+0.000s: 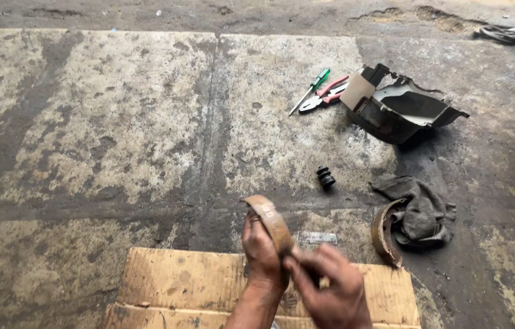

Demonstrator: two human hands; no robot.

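Head view: the left hand (261,253) grips a curved, rust-brown metal brake shoe (271,220) upright above a flattened cardboard sheet (172,286) — the right hand (330,286) pinches its lower end. A second rusty brake shoe (384,234) lies beside a grey rag (422,210) on stained, cracked concrete floor (117,134).

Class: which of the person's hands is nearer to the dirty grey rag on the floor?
Right. The right hand sits below-left of the grey rag; the left hand, gripping the curved brake shoe, is farther left.
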